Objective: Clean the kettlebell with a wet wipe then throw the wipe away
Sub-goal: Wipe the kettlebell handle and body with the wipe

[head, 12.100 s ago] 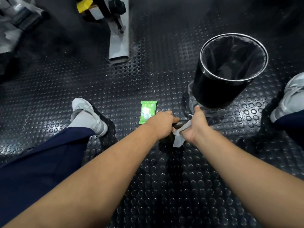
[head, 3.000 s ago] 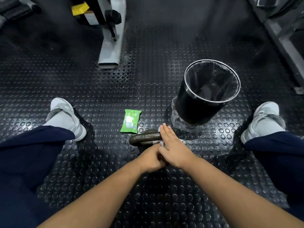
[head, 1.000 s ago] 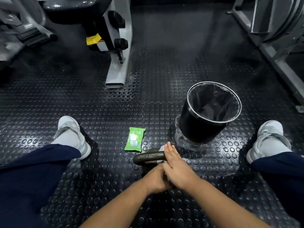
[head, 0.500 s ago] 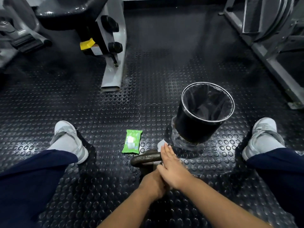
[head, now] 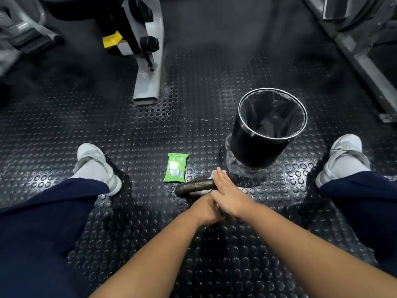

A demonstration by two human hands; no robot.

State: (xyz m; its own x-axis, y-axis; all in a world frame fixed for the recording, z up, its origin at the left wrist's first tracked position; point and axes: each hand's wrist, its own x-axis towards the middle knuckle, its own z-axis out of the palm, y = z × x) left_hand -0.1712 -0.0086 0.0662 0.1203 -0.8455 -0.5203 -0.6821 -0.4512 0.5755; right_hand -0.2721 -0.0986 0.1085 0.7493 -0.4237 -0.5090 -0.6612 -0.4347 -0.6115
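Trousers: navy blue, plain, loose-cut cloth. They cover your left leg [head: 43, 222] and your right leg [head: 361, 201], and each ends in a soft hem at the ankle.

Socks: pale grey, showing between hem and shoe on both of your feet.

Shoes: a matching pair of low trainers in light grey and white. Your left shoe [head: 96, 166] has a whitish toe, grey laces, pale stripes on the side near the heel and a white sole edge. Your right shoe [head: 343, 158] shows darker grey panels across the toe and lace area.

Arms: your forearms are uncovered up to the frame's edge. Your left hand [head: 204, 209] and right hand [head: 229, 196] are bare.
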